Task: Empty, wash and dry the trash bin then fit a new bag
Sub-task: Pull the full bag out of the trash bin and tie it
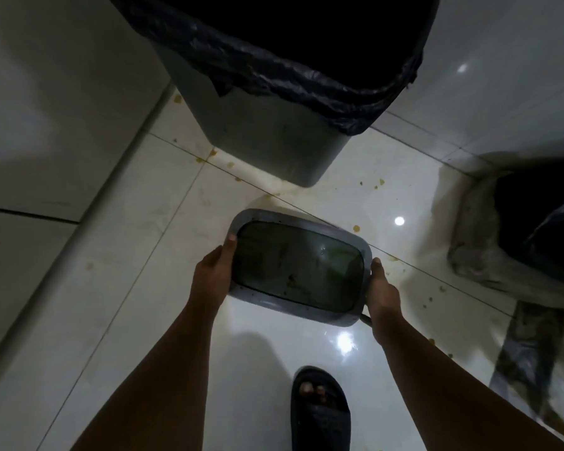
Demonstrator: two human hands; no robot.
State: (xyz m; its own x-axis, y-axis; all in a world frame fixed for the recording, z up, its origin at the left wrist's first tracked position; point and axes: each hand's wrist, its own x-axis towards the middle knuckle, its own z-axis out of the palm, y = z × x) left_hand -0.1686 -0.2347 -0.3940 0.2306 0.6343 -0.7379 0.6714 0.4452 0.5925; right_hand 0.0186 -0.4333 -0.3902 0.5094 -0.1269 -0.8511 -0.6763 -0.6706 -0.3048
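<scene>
I look down on a glossy white tiled floor [118, 288] in a dim room, with ceiling lights reflected in it and small yellow-brown stains scattered across the tiles. On the left a pale wall [30, 109] meets the floor.

The fingers of my left hand [214, 273] curl around the left edge of the bin lid [298, 266], with the thumb lying on top of the grey frame. The fingers of my right hand [383, 289] hold the right edge in the same way, thumb on the rim; the other fingers are hidden under the lid, so I cannot tell how they lie. The lid is a grey rounded rectangle with a dark, dirty panel in the middle, and I hold it nearly flat above the floor, in the centre of the view. Both forearms reach forward from the near edge.

Farther away, beyond the lid, stands the grey trash bin [261, 138] on the floor, open at the top, with a black bag [290, 76] folded over its rim. At the right, near the wall, is another dark bag [541, 236] inside a pale crumpled wrapping. Near me, one foot in a dark sandal [319, 411] rests on the floor.
</scene>
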